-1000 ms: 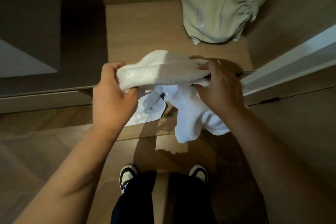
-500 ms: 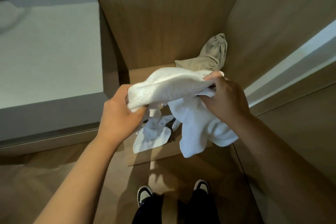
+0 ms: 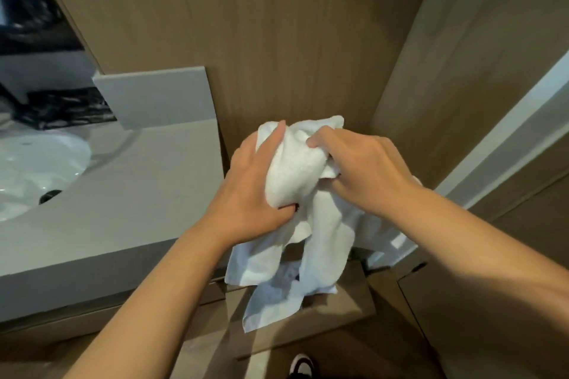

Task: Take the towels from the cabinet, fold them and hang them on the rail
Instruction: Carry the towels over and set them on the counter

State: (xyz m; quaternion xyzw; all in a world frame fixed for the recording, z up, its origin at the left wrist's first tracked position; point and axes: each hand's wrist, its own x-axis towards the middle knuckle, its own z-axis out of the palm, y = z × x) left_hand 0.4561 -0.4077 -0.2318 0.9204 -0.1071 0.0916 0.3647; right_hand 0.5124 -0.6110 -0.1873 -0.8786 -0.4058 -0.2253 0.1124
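Now both my hands clutch the white towel mid-frame.
Left hand and right hand have fingers curled into it; ends dangle.

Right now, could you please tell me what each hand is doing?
Left hand: closed, gripping the bunched white towel.
Right hand: closed, gripping the same towel from the other side.

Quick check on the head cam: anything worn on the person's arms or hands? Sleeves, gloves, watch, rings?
Nothing visible. Both forearms are bare for as far as the frame shows, with no sleeve edge in view. The left hand and right hand wear no gloves, and no watch, band or ring shows on the wrists or visible fingers.
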